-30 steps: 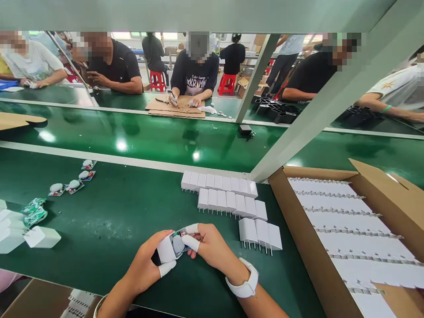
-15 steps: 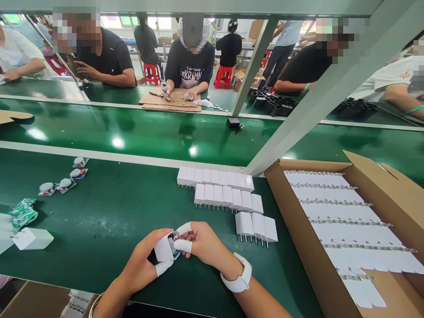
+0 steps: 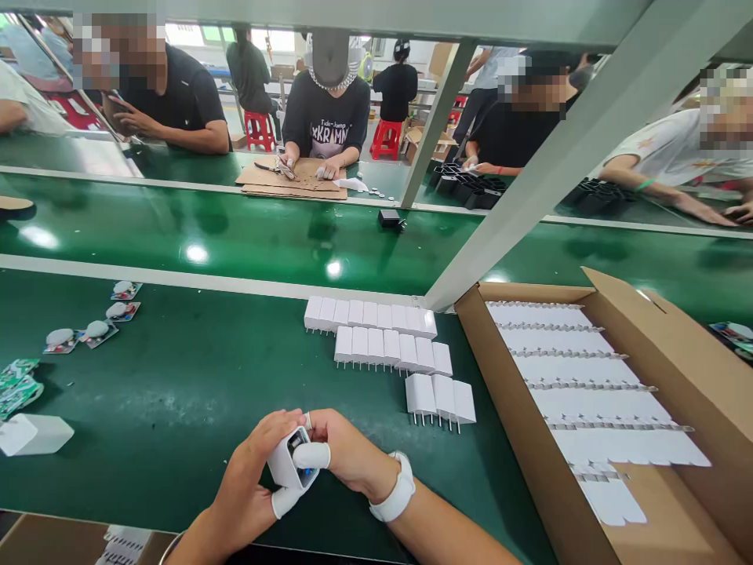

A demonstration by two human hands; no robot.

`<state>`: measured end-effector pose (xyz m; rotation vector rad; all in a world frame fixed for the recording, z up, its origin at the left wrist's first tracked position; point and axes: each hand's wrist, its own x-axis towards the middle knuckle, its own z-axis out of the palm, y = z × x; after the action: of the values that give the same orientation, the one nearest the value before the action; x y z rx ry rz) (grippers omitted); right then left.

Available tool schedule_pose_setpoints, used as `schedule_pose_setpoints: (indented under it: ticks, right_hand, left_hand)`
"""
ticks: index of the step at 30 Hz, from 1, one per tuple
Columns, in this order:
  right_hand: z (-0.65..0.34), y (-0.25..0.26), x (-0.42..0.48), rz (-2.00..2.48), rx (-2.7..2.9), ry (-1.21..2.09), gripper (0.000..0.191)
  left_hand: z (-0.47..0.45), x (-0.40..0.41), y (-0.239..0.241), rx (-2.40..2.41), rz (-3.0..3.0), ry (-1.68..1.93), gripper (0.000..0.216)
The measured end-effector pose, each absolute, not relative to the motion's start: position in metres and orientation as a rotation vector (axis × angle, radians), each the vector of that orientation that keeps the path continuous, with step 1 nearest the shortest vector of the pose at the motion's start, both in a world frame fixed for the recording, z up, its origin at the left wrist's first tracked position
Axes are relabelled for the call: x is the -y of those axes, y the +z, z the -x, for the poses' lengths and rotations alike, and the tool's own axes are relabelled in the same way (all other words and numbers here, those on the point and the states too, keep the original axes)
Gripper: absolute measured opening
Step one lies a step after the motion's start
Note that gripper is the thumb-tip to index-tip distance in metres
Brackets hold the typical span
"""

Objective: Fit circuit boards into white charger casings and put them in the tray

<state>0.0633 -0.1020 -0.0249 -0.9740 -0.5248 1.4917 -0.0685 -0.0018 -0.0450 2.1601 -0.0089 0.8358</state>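
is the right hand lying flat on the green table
No, the right hand and the left hand together hold the small white plastic charger shell.

We see white plugs (image 3: 382,345) in three rows on our green table (image 3: 176,392), a cardboard box (image 3: 664,353) just right, circuit boards (image 3: 88,331) far left, a black adapter (image 3: 389,218) beyond on the belt (image 3: 235,235).

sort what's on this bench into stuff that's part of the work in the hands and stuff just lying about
Part of the work:
- white charger shell, gripped by left hand and right hand
- rows of white chargers
- cardboard box filled with more
- circuit boards and spare shell at left

Lying about:
- black adapter on the far belt
- cardboard sheet, under a co-worker's hands
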Motion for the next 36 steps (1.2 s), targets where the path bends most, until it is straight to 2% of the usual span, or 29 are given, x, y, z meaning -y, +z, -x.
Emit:
schedule_pose_setpoints:
  ticks: [2, 4, 7, 9, 12, 14, 17, 18, 19, 21, 24, 26, 30, 36]
  right_hand:
    - [-0.063, -0.019, 0.105, 0.788, 0.471, 1.578, 0.064]
    - [-0.06, -0.013, 0.11, 0.662, 0.357, 1.608, 0.067]
    - [-0.05, -0.002, 0.123, 0.778, 0.237, 1.496, 0.045]
    - [-0.043, 0.004, 0.139, 0.923, 0.241, 1.347, 0.038]
    - [-0.044, 0.017, 0.186, 1.184, 0.234, 0.949, 0.036]
    - [-0.054, 0.03, 0.235, 1.425, 0.14, 0.536, 0.036]
    - [-0.079, 0.057, 0.324, 1.965, -0.128, -0.185, 0.043]
    - [-0.087, 0.065, 0.352, 2.217, -0.227, -0.334, 0.045]
    - [-0.096, 0.071, 0.377, 2.492, -0.324, -0.342, 0.044]
    - [-0.114, 0.076, 0.41, 2.701, -0.399, -0.281, 0.034]
    - [-0.135, 0.064, 0.422, 2.777, -0.287, -0.036, 0.015]
    - [-0.144, 0.053, 0.414, 2.758, -0.118, 0.174, 0.011]
    - [-0.148, 0.046, 0.404, 2.701, 0.115, 0.374, 0.02]
    - [-0.13, 0.055, 0.353, 2.781, 0.207, 0.056, 0.036]
  left_hand:
    - [0.063, 0.009, -0.045, 0.014, -1.971, 0.939, 0.052]
    - [0.056, 0.018, -0.047, -0.035, -1.797, 1.069, 0.05]
    - [0.045, 0.03, -0.052, -0.077, -1.768, 1.167, 0.043]
    - [0.043, 0.036, -0.056, -0.041, -1.853, 1.041, 0.041]
    - [0.05, 0.042, -0.062, -0.067, -1.971, 0.672, 0.037]
    - [0.057, 0.043, -0.07, -0.148, -2.03, 0.507, 0.041]
    - [0.063, 0.039, -0.09, -0.211, -2.144, 0.461, 0.058]
    - [0.064, 0.037, -0.096, -0.211, -2.187, 0.474, 0.061]
    - [0.063, 0.037, -0.101, -0.208, -2.215, 0.484, 0.061]
    - [0.063, 0.037, -0.104, -0.2, -2.265, 0.484, 0.059]
    - [0.065, 0.041, -0.097, -0.199, -2.348, 0.435, 0.053]
    - [0.067, 0.044, -0.091, -0.208, -2.399, 0.403, 0.052]
    - [0.069, 0.047, -0.088, -0.243, -2.418, 0.405, 0.048]
    - [0.064, 0.043, -0.096, -0.208, -2.487, 0.425, 0.045]
